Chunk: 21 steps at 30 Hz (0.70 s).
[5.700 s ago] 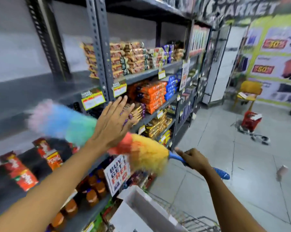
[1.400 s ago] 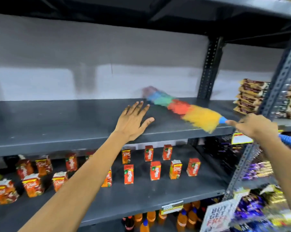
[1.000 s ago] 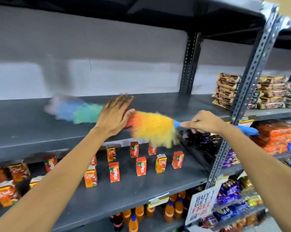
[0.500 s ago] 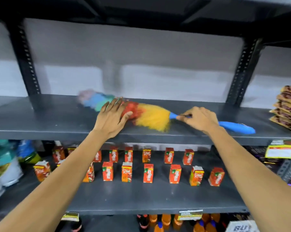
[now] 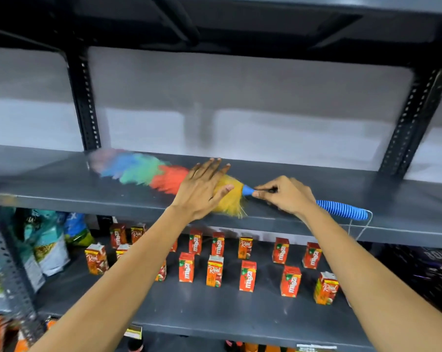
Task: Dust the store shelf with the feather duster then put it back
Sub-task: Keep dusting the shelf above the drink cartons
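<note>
A rainbow feather duster (image 5: 148, 172) lies along the dark grey store shelf (image 5: 316, 224), its pink tip blurred at the left and its blue ribbed handle (image 5: 341, 210) pointing right. My right hand (image 5: 286, 195) is shut on the handle just behind the yellow feathers. My left hand (image 5: 202, 189) is spread flat with fingers apart, resting over the red and yellow feathers, holding nothing. A thin white loop hangs from the handle's end over the shelf edge.
Black perforated uprights (image 5: 84, 102) (image 5: 413, 123) stand at the back of the shelf. The shelf below carries several red juice cartons (image 5: 247, 275), snack bags (image 5: 49, 245) at the left and dark packets (image 5: 428, 270) at the right. Another shelf (image 5: 240, 19) hangs close overhead.
The duster has swept along the shelf and sits a little further left and forward. My left hand has shifted right, onto the yellow feathers. The camera has moved closer.
</note>
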Available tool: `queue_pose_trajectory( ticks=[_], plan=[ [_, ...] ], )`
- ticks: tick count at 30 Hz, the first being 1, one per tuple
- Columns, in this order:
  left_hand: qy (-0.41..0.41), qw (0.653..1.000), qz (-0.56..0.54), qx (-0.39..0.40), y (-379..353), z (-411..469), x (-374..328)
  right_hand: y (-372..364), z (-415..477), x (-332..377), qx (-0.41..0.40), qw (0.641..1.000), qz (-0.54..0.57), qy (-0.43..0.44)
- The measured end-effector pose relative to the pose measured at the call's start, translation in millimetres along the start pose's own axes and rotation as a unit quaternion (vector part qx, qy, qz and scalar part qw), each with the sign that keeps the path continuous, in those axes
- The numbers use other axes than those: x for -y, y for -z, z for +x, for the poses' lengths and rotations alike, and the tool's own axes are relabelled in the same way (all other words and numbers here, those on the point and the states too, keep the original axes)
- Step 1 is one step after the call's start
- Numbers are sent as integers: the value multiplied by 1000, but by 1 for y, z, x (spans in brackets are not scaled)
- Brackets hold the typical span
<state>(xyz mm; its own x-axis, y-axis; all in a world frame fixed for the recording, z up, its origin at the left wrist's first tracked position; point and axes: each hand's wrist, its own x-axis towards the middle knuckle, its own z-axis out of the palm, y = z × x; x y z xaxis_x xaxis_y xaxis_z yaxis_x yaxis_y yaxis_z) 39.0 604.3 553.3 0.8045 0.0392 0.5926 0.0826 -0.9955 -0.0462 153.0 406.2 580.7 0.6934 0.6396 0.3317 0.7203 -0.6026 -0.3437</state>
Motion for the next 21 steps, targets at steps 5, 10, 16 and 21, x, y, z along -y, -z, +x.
queue_pose_trajectory(
  ticks=[5,10,16,21],
  plan=[
    [24,1000,10,7,-1,-6,11,-9,13,14,36,999,1,28],
    [51,999,2,9,-1,-14,26,-31,29,38,-16,995,-52,85],
    [55,998,0,-5,1,-17,34,-42,41,55,-38,995,-70,67],
    [39,999,16,-7,0,-16,34,-42,40,54,-60,987,-136,66]
  ],
)
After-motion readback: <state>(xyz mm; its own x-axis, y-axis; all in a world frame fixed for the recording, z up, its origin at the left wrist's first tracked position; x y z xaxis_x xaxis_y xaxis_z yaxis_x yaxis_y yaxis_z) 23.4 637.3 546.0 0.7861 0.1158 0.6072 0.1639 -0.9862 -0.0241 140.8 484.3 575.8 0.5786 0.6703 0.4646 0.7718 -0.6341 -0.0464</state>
